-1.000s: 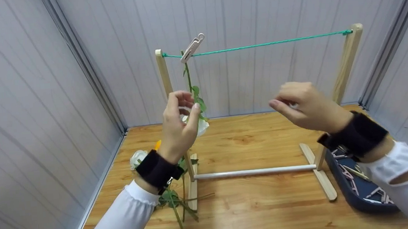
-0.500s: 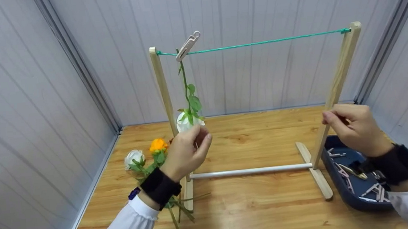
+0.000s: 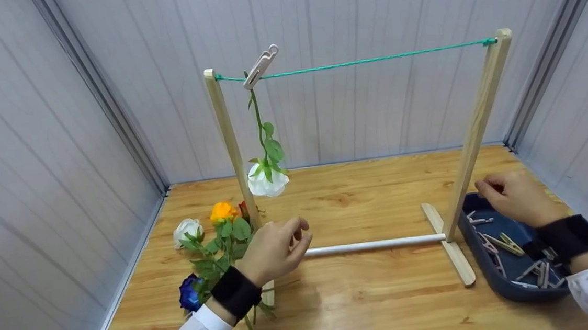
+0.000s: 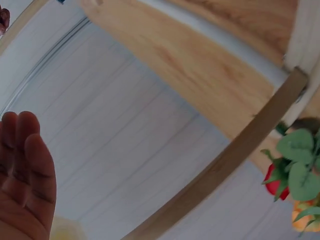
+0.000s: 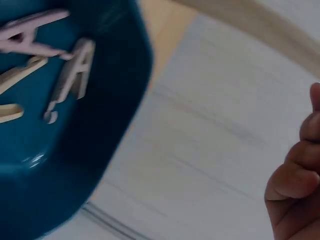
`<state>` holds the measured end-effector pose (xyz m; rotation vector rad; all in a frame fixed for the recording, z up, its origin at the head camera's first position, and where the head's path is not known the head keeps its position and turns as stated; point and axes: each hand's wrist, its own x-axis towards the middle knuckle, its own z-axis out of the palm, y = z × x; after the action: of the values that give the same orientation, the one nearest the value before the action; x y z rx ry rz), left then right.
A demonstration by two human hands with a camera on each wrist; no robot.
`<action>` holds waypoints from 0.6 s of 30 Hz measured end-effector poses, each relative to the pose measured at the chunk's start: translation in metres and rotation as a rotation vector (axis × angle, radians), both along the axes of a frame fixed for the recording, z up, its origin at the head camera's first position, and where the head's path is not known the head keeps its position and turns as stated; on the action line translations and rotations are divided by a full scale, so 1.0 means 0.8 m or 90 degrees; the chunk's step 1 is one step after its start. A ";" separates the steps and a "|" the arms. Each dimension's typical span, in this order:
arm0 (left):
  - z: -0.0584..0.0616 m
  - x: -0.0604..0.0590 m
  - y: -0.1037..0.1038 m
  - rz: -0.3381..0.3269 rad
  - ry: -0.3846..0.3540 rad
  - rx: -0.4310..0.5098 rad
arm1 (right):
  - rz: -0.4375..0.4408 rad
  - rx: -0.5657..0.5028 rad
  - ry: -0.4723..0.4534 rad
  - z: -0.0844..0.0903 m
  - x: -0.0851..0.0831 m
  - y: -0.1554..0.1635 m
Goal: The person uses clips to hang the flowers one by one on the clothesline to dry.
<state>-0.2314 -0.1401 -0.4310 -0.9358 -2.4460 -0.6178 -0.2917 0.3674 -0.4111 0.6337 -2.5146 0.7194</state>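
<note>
A white rose (image 3: pixel 268 180) hangs bloom down from the green line (image 3: pixel 349 64), its stem held there by a pale clothespin (image 3: pixel 261 67). Below it, my left hand (image 3: pixel 275 248) is in the air with loosely bent fingers and nothing in them. It is nearest the left post and a bunch of flowers on the table: a white rose (image 3: pixel 188 232), an orange rose (image 3: pixel 222 211), a blue rose (image 3: pixel 190 292) and a red rose (image 4: pixel 276 182). At the right, my right hand (image 3: pixel 519 197), its fingers loosely curled and holding nothing, hovers over a dark blue bin (image 3: pixel 514 294) of clothespins (image 5: pixel 75 70).
The line runs between a left wooden post (image 3: pixel 228 133) and a right wooden post (image 3: pixel 479 124). A white rod (image 3: pixel 374 244) joins the posts near the wooden table (image 3: pixel 368 306). Pale panelled walls (image 3: pixel 324 21) enclose the back and sides.
My left hand has come down from beside the hanging rose. My right hand has moved right and down to the bin. The view has shifted slightly, and more of the bunch shows.
</note>
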 end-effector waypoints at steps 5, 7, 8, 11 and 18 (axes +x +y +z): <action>-0.019 0.003 -0.001 0.017 -0.043 -0.035 | -0.049 0.126 -0.186 -0.026 -0.013 0.022; -0.023 0.004 -0.001 0.024 -0.055 -0.045 | -0.044 0.165 -0.234 -0.036 -0.021 0.028; -0.024 0.004 -0.002 0.027 -0.058 -0.051 | -0.039 0.181 -0.251 -0.041 -0.025 0.031; -0.028 0.003 -0.003 0.031 -0.072 -0.068 | -0.020 0.226 -0.282 -0.052 -0.036 0.037; -0.031 0.001 -0.004 0.032 -0.109 -0.096 | -0.006 0.297 -0.302 -0.069 -0.052 0.046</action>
<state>-0.2308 -0.1431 -0.4557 -0.9079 -2.6914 -0.5211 -0.3337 0.4044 -0.4660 0.6614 -3.1656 0.2926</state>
